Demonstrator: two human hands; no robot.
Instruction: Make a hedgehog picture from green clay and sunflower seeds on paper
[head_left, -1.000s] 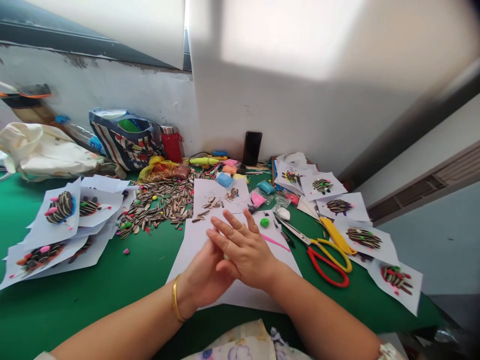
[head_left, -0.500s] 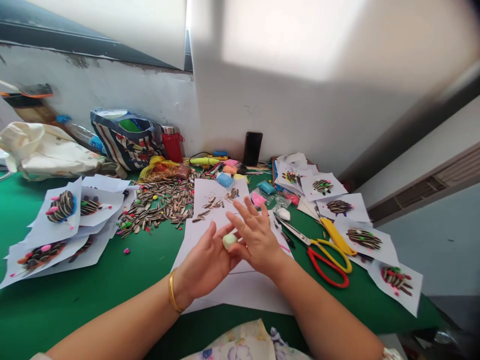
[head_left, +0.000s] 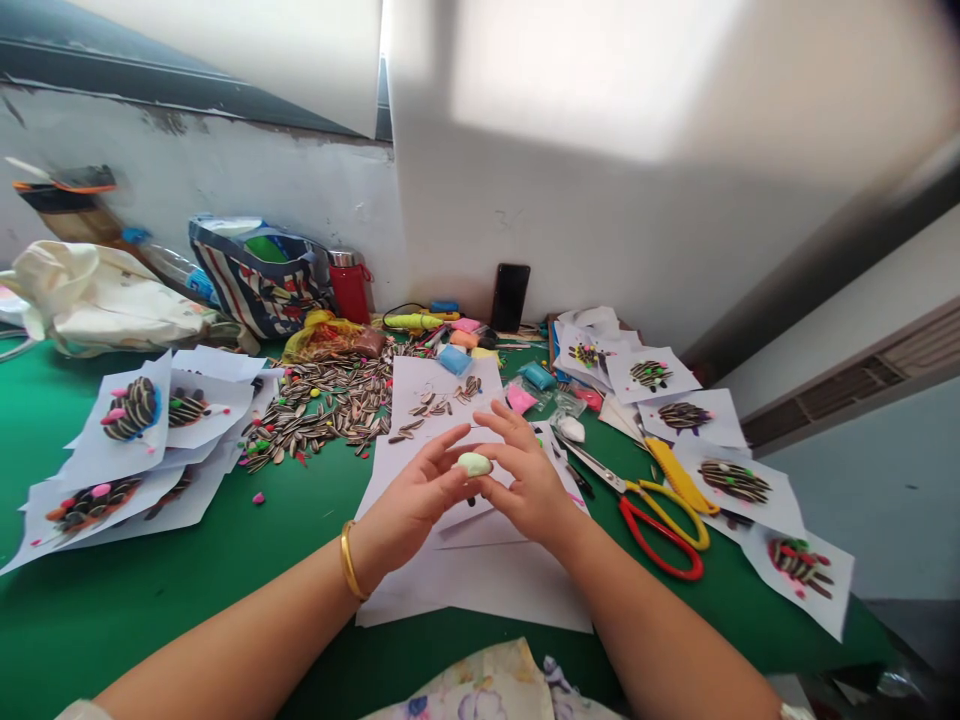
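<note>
A pale green lump of clay [head_left: 475, 464] is pinched between the fingertips of both my hands, just above a stack of white paper sheets [head_left: 480, 575]. My left hand [head_left: 409, 505], with a gold bangle on the wrist, grips the lump from the left. From the right, my right hand [head_left: 525, 480] curls its fingers over the lump. A few sunflower seeds [head_left: 439, 400] lie on the sheet just beyond my fingers.
A big heap of sunflower seeds [head_left: 322, 405] covers the green table [head_left: 187, 600] left of the sheets. Seed pictures on paper [head_left: 135, 415] lie left and seed pictures [head_left: 731, 478] right. Red scissors [head_left: 660, 540], yellow scissors [head_left: 675, 480], clay pieces [head_left: 454, 358], a phone [head_left: 509, 297] and bags [head_left: 259, 275] stand behind.
My palms were pressed together a second ago. They have come apart, and the lump now sits flattened between the fingertips of both hands, a little farther forward.
</note>
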